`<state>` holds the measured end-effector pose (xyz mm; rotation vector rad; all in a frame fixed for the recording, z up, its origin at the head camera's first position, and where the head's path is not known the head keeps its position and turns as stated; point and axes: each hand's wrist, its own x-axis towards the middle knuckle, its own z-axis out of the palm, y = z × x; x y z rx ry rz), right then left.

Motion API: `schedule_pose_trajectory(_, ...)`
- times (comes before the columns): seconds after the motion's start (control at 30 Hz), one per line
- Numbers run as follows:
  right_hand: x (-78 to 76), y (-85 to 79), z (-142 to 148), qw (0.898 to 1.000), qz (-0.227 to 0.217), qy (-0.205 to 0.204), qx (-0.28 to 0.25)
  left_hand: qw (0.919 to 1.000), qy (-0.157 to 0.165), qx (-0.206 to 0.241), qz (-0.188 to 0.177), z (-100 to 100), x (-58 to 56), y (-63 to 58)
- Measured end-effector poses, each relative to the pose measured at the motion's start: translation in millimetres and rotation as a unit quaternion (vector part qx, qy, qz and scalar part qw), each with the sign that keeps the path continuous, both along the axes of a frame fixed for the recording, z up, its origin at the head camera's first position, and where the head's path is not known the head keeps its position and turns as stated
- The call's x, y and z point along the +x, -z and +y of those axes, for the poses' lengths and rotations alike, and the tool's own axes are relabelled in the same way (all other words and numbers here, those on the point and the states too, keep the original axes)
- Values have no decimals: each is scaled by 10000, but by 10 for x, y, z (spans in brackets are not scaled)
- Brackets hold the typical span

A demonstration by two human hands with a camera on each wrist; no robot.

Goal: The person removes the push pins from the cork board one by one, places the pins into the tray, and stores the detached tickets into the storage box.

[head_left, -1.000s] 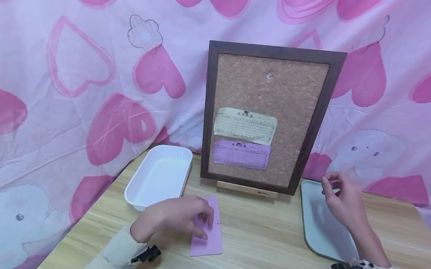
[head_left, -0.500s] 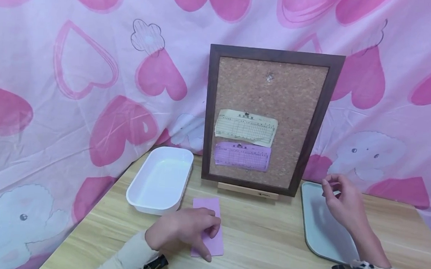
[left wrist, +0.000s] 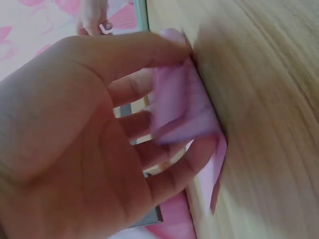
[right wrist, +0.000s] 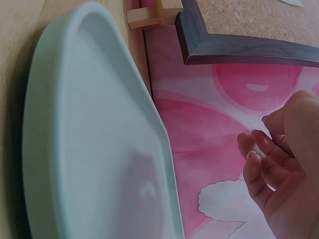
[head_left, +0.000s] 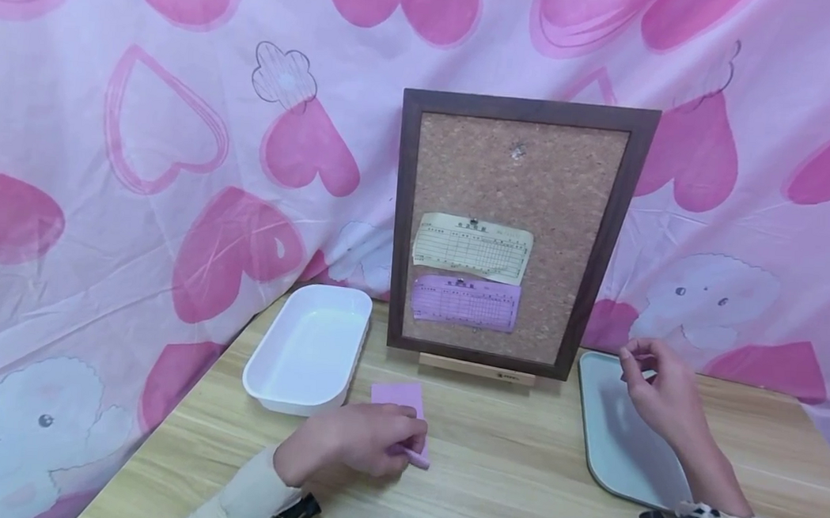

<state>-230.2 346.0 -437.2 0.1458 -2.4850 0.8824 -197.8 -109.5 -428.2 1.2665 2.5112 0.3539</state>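
My left hand point(head_left: 368, 442) grips the near end of a pink-purple paper slip point(head_left: 398, 394), bending that end up off the table. In the left wrist view the slip point(left wrist: 182, 104) curls between the thumb and fingers of the left hand point(left wrist: 109, 119), while its far part lies along the wood. Raised over the pale green tray point(head_left: 606, 453), my right hand point(head_left: 667, 393) has bent fingers, thumb close to forefinger. A small dark spot shows at the fingertips of the right hand point(right wrist: 284, 169); I cannot tell whether something is pinched there.
A cork board point(head_left: 463, 175) in a dark frame stands on a wooden base point(head_left: 476, 368) at the back. It bears a yellow form point(head_left: 473, 247) and a purple form point(head_left: 465, 303). A white tray point(head_left: 309, 355) stands left; a heart-patterned cloth point(head_left: 174, 236) hangs behind.
The left hand has shifted nearer and right over the slip, opened its thumb outward, then closed on the near end and bent it up. The right hand has stayed in place.
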Motion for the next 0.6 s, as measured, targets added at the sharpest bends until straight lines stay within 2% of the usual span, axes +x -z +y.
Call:
schedule_pose_trajectory(0.13,-5,21,29,10000,18,-30,-11,9973,-95,665,298,-32,15,-47)
schedule_pose_trajectory(0.3,-23,43,53,9999,-66,-133,-22,9864,-276,1491,639,-138,-44,-203)
schedule_pose_trajectory(0.43,-35,71,92,9996,-181,-189,74,9713,-226,2129,1039,-240,-177,-350)
schedule_pose_trajectory(0.6,-51,144,143,9987,-374,-230,245,9470,-336,2831,1482,-391,-329,-458)
